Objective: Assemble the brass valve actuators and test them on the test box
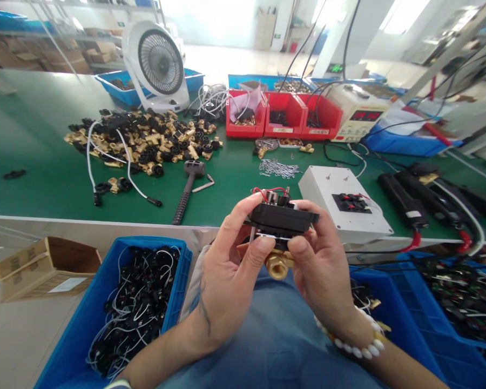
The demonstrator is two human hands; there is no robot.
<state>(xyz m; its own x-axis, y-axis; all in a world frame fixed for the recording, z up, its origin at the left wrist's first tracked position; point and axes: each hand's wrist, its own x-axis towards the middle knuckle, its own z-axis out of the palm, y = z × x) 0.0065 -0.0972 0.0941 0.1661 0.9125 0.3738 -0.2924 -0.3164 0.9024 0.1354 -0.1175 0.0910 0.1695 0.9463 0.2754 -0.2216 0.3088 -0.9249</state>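
Observation:
Both hands hold one small assembly over my lap, in front of the green bench. It is a black plastic housing with red wires on top and a brass valve body underneath. My left hand grips its left side, thumb pressed on the lower front edge. My right hand clasps the right side, fingers wrapped round the housing; a white bead bracelet sits on that wrist.
A blue bin of black wired parts sits at my lower left, another blue bin at the right. On the bench lie a heap of brass and black parts, a hammer, a white box, red bins and a fan.

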